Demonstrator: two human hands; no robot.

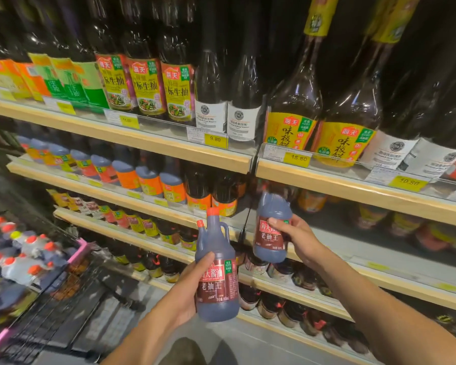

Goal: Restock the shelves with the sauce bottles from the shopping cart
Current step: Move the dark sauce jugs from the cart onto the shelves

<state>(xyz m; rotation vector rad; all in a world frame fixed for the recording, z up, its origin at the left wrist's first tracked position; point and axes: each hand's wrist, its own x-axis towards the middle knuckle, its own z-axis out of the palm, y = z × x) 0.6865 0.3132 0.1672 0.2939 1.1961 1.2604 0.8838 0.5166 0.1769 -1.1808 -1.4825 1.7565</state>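
My left hand (188,293) grips a dark sauce bottle (216,275) with a red label, a side handle and an orange cap, held upright in front of the lower shelves. My right hand (299,239) holds a second bottle of the same sauce (270,227), raised toward the second shelf (334,248), its top tucked under the shelf above. The shopping cart (71,262) stands at the lower left with several more orange-capped bottles (24,259) lying in it.
Wooden-edged shelves run across the view, packed with soy sauce bottles and yellow price tags (296,158). A bare grey stretch of the second shelf lies right of my right hand. Dark shoes (192,351) show on the floor below.
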